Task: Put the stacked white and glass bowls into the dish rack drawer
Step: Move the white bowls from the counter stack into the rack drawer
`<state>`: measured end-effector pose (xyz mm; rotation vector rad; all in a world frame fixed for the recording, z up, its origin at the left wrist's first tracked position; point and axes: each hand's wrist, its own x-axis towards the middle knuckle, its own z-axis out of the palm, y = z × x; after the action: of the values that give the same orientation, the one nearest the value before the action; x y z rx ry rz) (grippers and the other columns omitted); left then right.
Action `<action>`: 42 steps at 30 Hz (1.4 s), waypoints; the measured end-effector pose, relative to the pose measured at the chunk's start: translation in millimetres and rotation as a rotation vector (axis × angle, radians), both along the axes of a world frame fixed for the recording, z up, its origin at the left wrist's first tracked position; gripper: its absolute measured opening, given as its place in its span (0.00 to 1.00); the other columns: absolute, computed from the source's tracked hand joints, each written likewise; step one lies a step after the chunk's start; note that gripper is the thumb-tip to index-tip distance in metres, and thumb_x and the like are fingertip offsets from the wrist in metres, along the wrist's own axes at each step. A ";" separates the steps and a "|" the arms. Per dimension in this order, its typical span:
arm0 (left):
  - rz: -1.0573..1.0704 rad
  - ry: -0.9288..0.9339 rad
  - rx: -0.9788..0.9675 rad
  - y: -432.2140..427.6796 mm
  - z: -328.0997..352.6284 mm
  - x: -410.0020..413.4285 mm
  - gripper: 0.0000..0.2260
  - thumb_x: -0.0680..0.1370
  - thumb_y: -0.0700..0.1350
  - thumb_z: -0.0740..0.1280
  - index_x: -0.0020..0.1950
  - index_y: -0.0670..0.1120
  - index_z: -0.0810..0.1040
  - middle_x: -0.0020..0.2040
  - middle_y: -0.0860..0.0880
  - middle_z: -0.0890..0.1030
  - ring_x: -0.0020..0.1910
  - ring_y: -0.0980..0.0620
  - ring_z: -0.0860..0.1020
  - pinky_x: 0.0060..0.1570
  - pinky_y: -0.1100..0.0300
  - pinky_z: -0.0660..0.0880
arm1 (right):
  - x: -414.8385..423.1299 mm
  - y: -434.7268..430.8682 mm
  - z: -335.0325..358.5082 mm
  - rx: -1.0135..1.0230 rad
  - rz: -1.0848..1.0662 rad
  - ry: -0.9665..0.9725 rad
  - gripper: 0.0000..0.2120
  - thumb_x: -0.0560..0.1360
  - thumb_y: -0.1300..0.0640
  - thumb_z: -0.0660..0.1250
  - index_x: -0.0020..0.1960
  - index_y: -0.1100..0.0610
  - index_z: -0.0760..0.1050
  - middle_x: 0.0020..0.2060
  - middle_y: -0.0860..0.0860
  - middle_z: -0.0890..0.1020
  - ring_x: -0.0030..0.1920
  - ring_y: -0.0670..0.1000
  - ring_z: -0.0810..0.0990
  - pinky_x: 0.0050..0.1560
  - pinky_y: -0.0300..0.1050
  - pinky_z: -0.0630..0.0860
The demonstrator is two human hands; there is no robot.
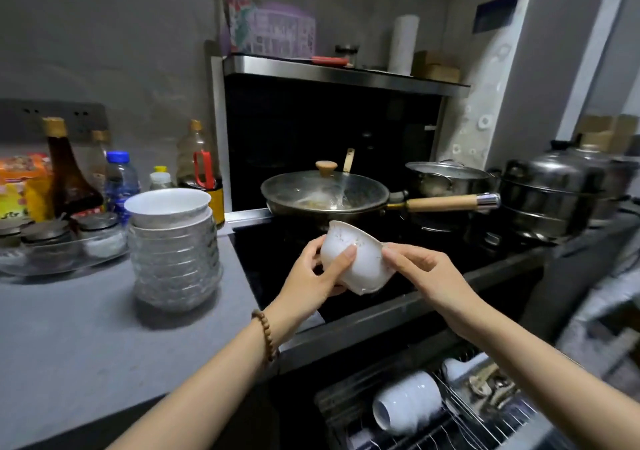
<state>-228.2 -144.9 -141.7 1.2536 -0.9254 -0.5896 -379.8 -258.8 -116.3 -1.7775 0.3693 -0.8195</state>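
One bowl [353, 259] is gripped at its side by the left hand [311, 276] and pinched at its rim by the right hand [422, 269]. The stack [173, 248] is left of them, the rack [478, 415] below. Next it should be lowered in gently.

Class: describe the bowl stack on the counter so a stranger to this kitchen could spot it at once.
Find the grey counter left of the black cooktop. At its right edge, before the bottles, stands the bowl stack: ribbed glass bowls topped by white ones, the only stack there.
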 end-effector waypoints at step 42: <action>-0.114 0.225 1.031 -147.9 -360.6 -16.5 0.46 0.69 0.67 0.66 0.72 0.34 0.61 0.33 0.48 0.76 0.29 0.56 0.72 0.37 0.66 0.72 | -4.7 -154.3 -356.5 0.457 -0.096 0.760 0.15 0.70 0.59 0.74 0.27 0.57 0.75 0.26 0.53 0.78 0.29 0.48 0.73 0.34 0.37 0.71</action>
<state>-244.6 -292.8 -502.3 1.9827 -0.4794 -1.3669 -384.5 -413.1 -472.8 -1.5765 1.0536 -0.0632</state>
